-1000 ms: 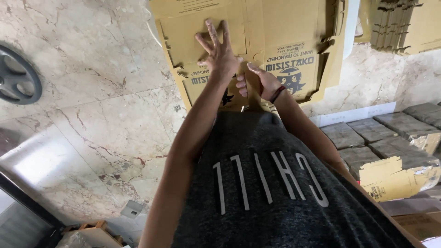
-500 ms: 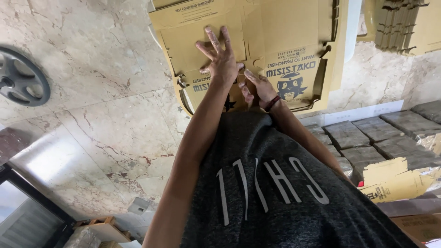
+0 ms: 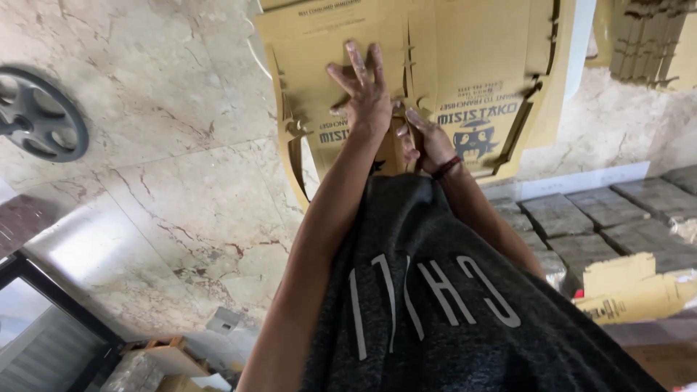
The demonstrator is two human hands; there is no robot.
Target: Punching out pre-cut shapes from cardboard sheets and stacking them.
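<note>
While the camera looked down over a dark grey shirt (image 3: 435, 312), the left hand (image 3: 367, 94) lay open on a flat, die-cut cardboard box blank (image 3: 341, 43), its fingers spread and pressed against the panel. The right hand (image 3: 428, 141), wearing a dark red wristband (image 3: 446, 167), rested just beside it with fingers curled on the blank's lower edge; whether it pinched a flap could not be told. The blank lay on a marble floor (image 3: 167, 174), printed side up, with slits and tabs along its edges. A round black wheel-like disc (image 3: 36, 116) sat well apart at the left. A row of grey bundles (image 3: 602, 218) lay to the right, near a torn cardboard piece (image 3: 624, 290).
</note>
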